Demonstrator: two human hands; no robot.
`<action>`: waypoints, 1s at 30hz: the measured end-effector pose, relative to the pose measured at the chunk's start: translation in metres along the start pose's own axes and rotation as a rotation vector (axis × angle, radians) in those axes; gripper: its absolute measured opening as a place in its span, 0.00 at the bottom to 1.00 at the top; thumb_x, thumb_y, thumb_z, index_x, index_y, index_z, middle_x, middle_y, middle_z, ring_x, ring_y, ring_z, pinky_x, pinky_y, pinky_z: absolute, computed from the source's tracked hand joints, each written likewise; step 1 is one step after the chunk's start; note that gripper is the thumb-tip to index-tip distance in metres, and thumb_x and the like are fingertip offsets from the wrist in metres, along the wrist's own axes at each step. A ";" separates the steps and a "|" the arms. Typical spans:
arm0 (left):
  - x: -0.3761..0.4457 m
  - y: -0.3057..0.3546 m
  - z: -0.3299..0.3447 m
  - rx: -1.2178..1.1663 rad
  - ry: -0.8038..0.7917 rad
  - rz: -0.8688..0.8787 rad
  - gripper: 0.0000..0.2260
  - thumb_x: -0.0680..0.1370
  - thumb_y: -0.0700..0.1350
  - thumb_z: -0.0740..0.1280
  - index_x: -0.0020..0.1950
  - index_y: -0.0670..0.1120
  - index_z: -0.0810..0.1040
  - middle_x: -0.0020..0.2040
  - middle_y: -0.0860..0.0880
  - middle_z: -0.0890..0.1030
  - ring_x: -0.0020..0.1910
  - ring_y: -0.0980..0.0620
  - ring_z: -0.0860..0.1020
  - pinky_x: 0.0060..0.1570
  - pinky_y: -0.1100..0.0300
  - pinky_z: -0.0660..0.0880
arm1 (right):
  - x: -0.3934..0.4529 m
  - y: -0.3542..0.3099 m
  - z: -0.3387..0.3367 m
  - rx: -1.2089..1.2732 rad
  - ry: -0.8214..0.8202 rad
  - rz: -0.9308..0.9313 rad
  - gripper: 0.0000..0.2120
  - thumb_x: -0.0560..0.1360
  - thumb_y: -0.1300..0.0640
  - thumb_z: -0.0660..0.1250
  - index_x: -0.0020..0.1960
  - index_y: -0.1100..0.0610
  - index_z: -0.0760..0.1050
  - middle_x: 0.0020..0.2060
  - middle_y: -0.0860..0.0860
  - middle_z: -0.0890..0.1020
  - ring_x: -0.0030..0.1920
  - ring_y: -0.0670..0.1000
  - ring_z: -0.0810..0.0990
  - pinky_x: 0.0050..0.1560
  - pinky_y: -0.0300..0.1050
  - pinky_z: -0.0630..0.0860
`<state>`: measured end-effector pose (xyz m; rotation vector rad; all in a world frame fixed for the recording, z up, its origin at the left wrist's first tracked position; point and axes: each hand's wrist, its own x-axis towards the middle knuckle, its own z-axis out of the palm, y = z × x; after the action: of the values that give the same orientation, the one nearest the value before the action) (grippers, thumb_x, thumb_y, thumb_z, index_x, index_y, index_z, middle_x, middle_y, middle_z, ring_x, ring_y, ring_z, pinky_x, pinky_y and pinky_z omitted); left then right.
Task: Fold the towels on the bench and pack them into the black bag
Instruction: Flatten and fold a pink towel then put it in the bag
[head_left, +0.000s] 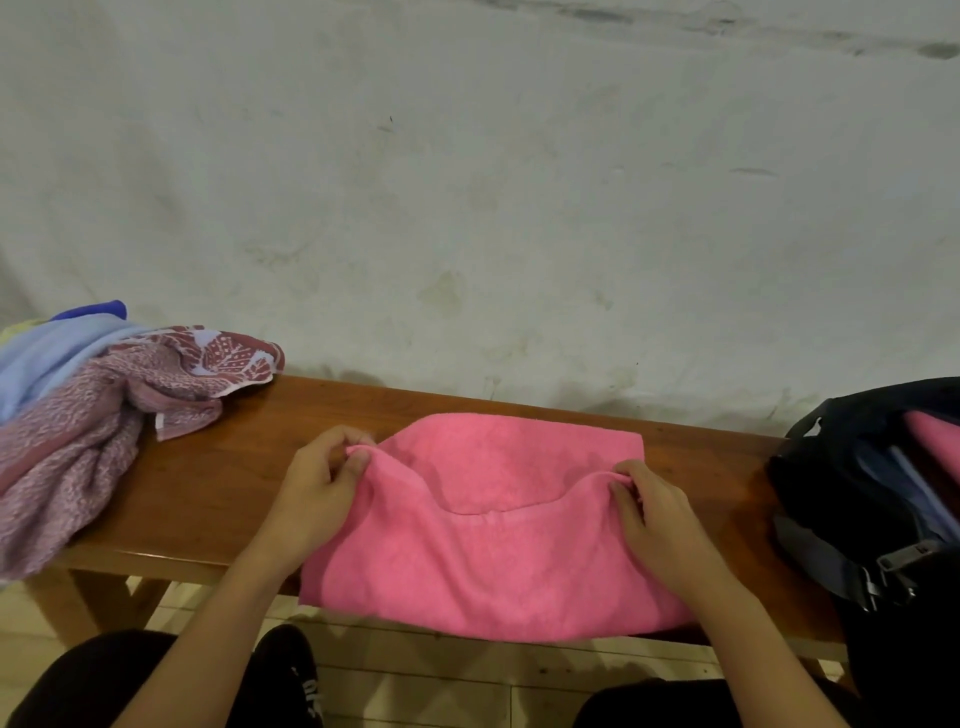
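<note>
A pink towel lies across the middle of the wooden bench, its near part hanging over the front edge. My left hand pinches the towel's upper left corner. At the upper right corner my right hand pinches the folded edge, which sags between the two hands. The black bag stands open at the bench's right end, with pink and blue cloth showing inside it.
A heap of unfolded towels, mauve patterned, light blue and dark blue, sits on the bench's left end. A stained pale wall rises right behind the bench. My knees and a tiled floor show below.
</note>
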<state>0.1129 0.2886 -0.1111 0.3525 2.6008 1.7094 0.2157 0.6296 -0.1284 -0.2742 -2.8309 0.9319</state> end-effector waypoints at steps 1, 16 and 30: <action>-0.001 0.002 0.001 -0.022 -0.015 0.052 0.09 0.81 0.37 0.62 0.47 0.48 0.79 0.51 0.55 0.81 0.53 0.54 0.79 0.51 0.57 0.74 | 0.001 0.000 0.000 0.005 -0.002 0.000 0.05 0.83 0.52 0.59 0.56 0.48 0.72 0.47 0.40 0.78 0.45 0.40 0.78 0.40 0.34 0.71; -0.014 0.004 0.000 0.604 -0.172 0.646 0.07 0.78 0.45 0.59 0.49 0.49 0.76 0.58 0.48 0.80 0.72 0.46 0.70 0.74 0.46 0.61 | 0.000 0.001 -0.002 0.064 -0.003 0.000 0.05 0.82 0.55 0.61 0.54 0.46 0.72 0.47 0.39 0.78 0.46 0.38 0.78 0.42 0.33 0.72; -0.011 -0.007 -0.007 -0.094 -0.068 -0.170 0.12 0.81 0.42 0.64 0.41 0.52 0.82 0.49 0.51 0.82 0.51 0.50 0.79 0.48 0.54 0.74 | -0.001 0.000 -0.006 0.074 -0.027 0.007 0.05 0.82 0.56 0.61 0.54 0.47 0.74 0.46 0.40 0.79 0.46 0.38 0.78 0.41 0.31 0.71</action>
<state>0.1215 0.2780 -0.1157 0.1782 2.4147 1.7231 0.2174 0.6329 -0.1237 -0.2645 -2.8135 1.0466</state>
